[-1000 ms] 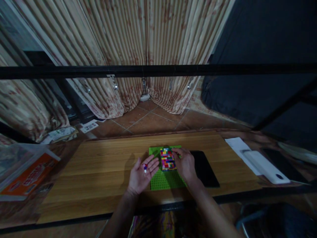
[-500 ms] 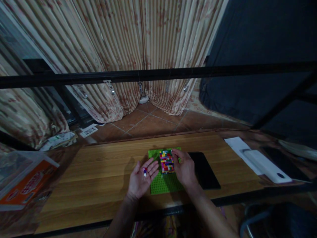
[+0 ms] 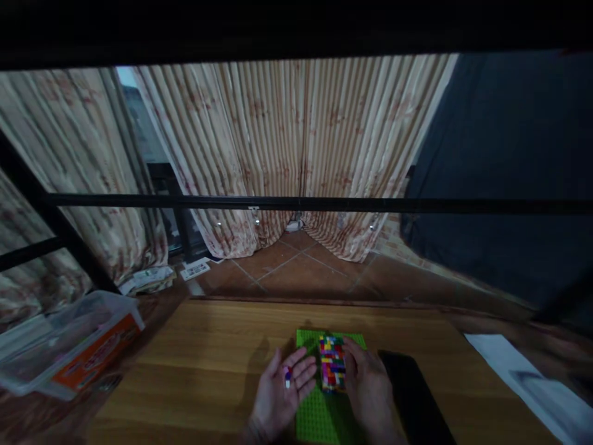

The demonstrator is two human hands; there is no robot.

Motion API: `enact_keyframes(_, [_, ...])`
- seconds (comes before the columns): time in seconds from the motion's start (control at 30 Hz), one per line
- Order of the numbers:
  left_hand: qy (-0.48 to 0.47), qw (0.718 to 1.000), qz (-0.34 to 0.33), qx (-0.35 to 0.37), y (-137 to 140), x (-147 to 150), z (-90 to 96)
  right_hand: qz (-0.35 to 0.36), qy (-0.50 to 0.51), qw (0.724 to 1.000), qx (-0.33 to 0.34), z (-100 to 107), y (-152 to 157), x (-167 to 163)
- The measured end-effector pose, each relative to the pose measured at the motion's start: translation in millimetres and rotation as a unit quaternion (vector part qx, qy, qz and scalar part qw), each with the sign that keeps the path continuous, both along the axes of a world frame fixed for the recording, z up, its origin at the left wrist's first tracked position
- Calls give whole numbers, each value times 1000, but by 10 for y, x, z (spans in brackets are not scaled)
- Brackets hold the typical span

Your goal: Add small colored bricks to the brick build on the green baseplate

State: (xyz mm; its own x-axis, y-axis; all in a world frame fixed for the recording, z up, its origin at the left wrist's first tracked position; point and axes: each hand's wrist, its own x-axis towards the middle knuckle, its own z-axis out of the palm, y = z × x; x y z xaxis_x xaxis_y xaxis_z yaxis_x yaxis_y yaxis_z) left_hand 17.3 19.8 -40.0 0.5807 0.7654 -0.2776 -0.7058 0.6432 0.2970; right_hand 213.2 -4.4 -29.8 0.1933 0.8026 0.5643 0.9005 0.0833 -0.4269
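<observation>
A green studded baseplate (image 3: 319, 414) lies on the wooden table (image 3: 208, 371) near its front edge. A multicoloured block of small bricks (image 3: 332, 363) stands on the plate. My right hand (image 3: 370, 392) rests against the right side of that block, fingers touching it. My left hand (image 3: 283, 395) lies palm up just left of the block, fingers spread, with a few small bricks (image 3: 288, 375), red, white and blue, resting on the palm.
A dark flat tablet-like slab (image 3: 414, 402) lies right of the plate. A clear plastic box with an orange label (image 3: 78, 355) sits at the table's left end. White paper (image 3: 532, 383) lies at the right. A black bar (image 3: 296, 204) crosses the view before curtains.
The view has tilted upward, so table and hands now sit low in the frame. Both hands keep their places at the brick block; the small bricks stay on my left palm.
</observation>
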Motion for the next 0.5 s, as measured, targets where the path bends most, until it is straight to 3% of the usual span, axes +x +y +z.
enact_keyframes(0.2, [-3, 1000, 9, 11, -7, 20, -53, 6, -9, 999, 46, -114, 91, 110])
enact_keyframes(0.33, [-18, 999, 8, 30, -17, 7, -62, 27, 34, 995, 93, 16, -10, -115])
enact_keyframes(0.5, [-46, 997, -1, 59, -42, -37, 28, 142, 105, 984, -29, 278, -273, -617])
